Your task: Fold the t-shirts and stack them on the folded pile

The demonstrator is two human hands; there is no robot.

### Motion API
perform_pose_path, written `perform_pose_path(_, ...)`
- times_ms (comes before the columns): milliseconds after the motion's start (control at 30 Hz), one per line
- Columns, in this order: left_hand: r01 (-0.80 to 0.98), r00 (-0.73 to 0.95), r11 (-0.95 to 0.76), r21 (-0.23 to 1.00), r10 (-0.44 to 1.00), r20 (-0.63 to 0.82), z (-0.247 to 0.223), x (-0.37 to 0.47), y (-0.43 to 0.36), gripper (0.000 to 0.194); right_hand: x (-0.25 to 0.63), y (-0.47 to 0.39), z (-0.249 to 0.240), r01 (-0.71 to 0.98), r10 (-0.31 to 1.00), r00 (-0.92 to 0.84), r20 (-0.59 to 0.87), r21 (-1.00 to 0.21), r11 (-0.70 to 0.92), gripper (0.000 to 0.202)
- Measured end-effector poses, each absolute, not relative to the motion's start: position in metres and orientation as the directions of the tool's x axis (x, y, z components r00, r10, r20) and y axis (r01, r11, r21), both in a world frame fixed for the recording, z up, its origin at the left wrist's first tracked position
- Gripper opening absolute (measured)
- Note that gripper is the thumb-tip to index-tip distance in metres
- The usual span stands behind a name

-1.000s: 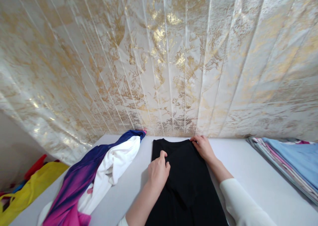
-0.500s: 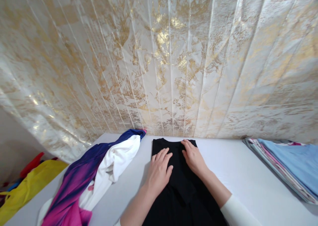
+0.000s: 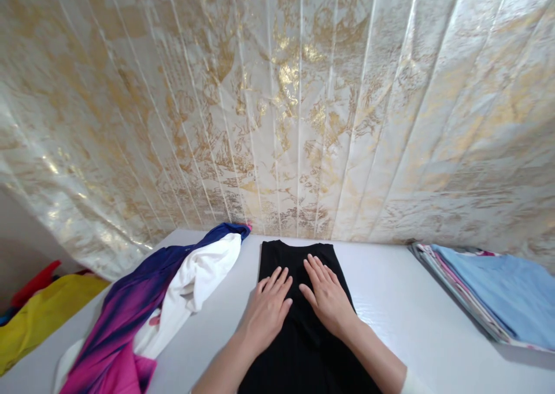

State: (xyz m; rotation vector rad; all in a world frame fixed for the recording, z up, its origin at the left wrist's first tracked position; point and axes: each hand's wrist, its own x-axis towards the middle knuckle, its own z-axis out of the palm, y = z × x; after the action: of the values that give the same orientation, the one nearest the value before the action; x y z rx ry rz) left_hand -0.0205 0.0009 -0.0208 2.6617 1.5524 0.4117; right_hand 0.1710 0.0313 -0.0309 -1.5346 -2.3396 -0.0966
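Observation:
A black garment (image 3: pixel 299 336) with a neckline at its far end lies flat on the white table, its sides folded into a narrow strip. My left hand (image 3: pixel 269 310) rests palm down on its left part, fingers stretched out and slightly apart. On the right part lies my right hand (image 3: pixel 325 293), also flat with the fingers extended and the thumb out to the side. Neither hand grips the cloth. The near end of the garment runs out of the bottom of the view, between my forearms.
Left of the garment is a loose heap: a purple-and-navy garment (image 3: pixel 130 301) and a white garment (image 3: pixel 199 272). A stack of folded clothes (image 3: pixel 489 290) sits on the right of the white table (image 3: pixel 390 301). Yellow cloth (image 3: pixel 52 313) lies at far left. A gold-patterned curtain (image 3: pixel 277 105) hangs behind.
Both hands have slid nearer to me over the black garment. My right hand has left the neckline's edge and now lies flatter on the cloth. The view has shifted slightly.

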Motion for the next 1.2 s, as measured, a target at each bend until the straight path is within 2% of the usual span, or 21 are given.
perform_pose_path(167,0.854,0.454,-0.490,0.175,0.866,0.210,-0.023,-0.022,-0.004,0.044,0.163,0.005,-0.037,0.851,0.826,-0.470,0.313,-0.087,0.517,0.055)
perform_pose_path(467,0.848,0.466,-0.504,0.162,0.856,0.222,-0.027,-0.023,-0.002,0.044,0.163,-0.001,-0.049,0.858,0.841,-0.467,0.273,-0.090,0.505,0.056)
perform_pose_path(700,0.759,0.509,-0.577,0.302,0.815,0.277,-0.019,-0.026,-0.024,0.043,0.163,-0.001,-0.050,0.857,0.826,-0.475,0.305,-0.053,0.512,0.055)
perform_pose_path(867,0.760,0.440,-0.527,0.381,0.848,0.296,-0.016,-0.031,-0.044,0.040,0.162,-0.002,-0.049,0.861,0.830,-0.466,0.306,-0.058,0.504,0.054)
perform_pose_path(1000,0.776,0.447,-0.518,0.360,0.854,0.265,-0.014,-0.031,-0.049,0.045,0.162,-0.001,-0.051,0.861,0.829,-0.460,0.320,-0.067,0.504,0.055)
perform_pose_path(1200,0.822,0.464,-0.508,0.256,0.859,0.216,-0.010,-0.030,-0.054,0.057,0.162,0.000,-0.057,0.866,0.819,-0.448,0.358,-0.056,0.497,0.055)
